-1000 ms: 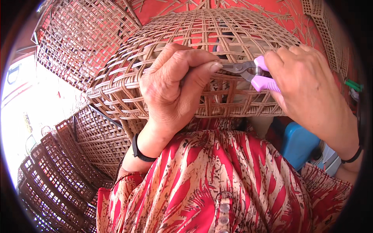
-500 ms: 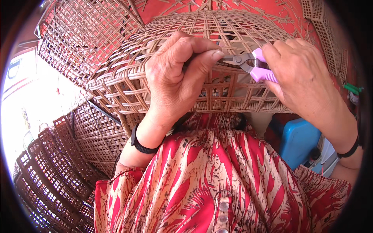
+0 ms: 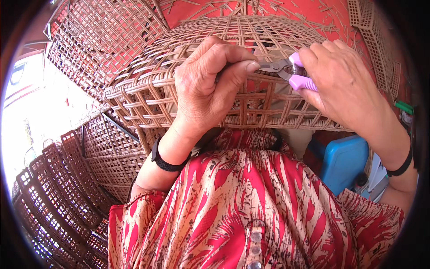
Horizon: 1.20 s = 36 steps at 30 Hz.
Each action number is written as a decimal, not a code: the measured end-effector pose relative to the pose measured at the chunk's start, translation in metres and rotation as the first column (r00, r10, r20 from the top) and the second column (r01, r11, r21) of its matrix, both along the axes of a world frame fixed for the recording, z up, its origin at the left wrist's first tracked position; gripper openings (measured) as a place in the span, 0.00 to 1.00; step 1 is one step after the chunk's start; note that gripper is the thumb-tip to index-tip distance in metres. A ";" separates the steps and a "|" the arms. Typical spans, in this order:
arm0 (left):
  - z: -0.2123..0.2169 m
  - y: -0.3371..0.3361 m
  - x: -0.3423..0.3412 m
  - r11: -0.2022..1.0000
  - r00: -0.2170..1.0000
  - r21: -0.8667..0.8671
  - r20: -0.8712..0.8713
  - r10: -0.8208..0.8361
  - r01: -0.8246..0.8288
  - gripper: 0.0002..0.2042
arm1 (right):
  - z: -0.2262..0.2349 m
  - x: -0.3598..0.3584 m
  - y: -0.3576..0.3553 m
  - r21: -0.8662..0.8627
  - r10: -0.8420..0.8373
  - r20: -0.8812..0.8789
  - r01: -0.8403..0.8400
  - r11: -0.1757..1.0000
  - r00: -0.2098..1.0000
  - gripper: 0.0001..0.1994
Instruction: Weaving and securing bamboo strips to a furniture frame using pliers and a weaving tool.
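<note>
My right hand (image 3: 342,83) is wrapped round the lilac handles of small pruning shears (image 3: 295,74), whose grey blades point left. At the blade tips, the thumb and bent forefinger of my left hand (image 3: 210,85) press together in a pinch. Something dark shows within that fist, but I cannot make out what it is. Both hands are over the near rim of a brown woven wicker piece (image 3: 255,101), which lies in front of me with its open lattice domed upward. The blade tips are partly hidden by my left thumb.
Loose cut strips (image 3: 309,15) are scattered on the red floor beyond. Another wicker panel (image 3: 105,49) leans at the far left, and dark curved woven pieces (image 3: 58,197) are stacked at the near left. A blue plastic object (image 3: 345,161) is beside my right forearm.
My left hand has shifted slightly to the right relative to the wicker piece, and the shears slightly left. The grip of both hands looks the same.
</note>
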State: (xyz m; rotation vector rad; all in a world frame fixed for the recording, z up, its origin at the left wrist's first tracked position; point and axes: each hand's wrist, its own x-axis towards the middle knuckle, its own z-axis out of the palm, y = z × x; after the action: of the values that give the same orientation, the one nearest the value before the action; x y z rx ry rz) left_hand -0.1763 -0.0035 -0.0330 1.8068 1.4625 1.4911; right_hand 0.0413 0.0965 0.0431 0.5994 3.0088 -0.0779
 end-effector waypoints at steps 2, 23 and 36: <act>0.001 -0.001 0.001 1.000 1.000 -0.009 0.004 0.000 0.001 0.03 | 0.001 0.001 0.002 0.019 0.024 0.046 -0.025 0.999 0.999 0.18; 0.062 0.032 -0.106 0.851 0.874 -0.480 -0.297 -0.384 0.211 0.07 | 0.033 0.009 0.007 -0.278 -0.238 0.173 0.279 0.919 0.956 0.26; -0.027 0.173 -0.086 0.183 0.406 -0.636 0.225 -0.886 0.750 0.08 | -0.008 -0.026 0.093 -0.537 -0.076 0.294 0.231 0.811 0.953 0.30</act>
State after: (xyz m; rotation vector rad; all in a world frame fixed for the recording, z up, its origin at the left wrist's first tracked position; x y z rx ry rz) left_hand -0.2623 0.1695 -0.0600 1.7491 0.5913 0.1380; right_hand 0.0153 0.1893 0.0351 0.7092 2.4793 -0.8076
